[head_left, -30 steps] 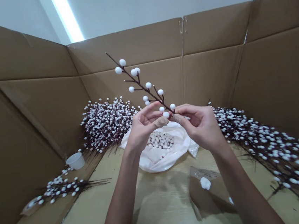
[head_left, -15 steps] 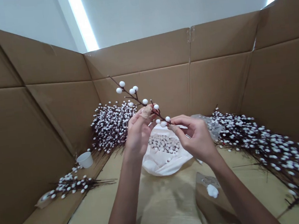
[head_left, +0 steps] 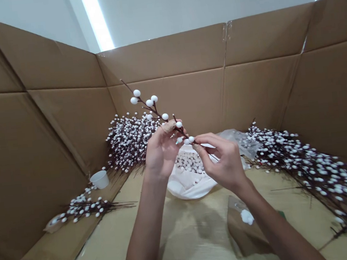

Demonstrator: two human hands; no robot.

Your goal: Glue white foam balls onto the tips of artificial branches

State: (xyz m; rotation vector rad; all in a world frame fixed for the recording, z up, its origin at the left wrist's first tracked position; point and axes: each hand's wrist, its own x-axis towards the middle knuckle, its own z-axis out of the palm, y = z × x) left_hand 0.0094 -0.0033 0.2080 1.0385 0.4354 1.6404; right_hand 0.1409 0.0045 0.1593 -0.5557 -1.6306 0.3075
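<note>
A brown artificial berry branch with several white berries slants across the middle, its bare tip up to the left. My left hand is closed on its middle, with tan tape wrapped round the thumb. Lower down, my right hand pinches the stem end between thumb and fingers, close beside the lowest berries. Tape also covers my right thumb tip. Beneath both hands sits a white bowl lined with white material, full of loose white berries.
Cardboard walls enclose the table. Bundles of berry branches lie at back left and along the right. At left are a white cup, a smaller bunch and a tape roll. A white blob sits on a cardboard piece.
The view has shifted slightly. Both hands still hold the branch, which sits a little further left; my left fingers have moved slightly around the lower berries.
</note>
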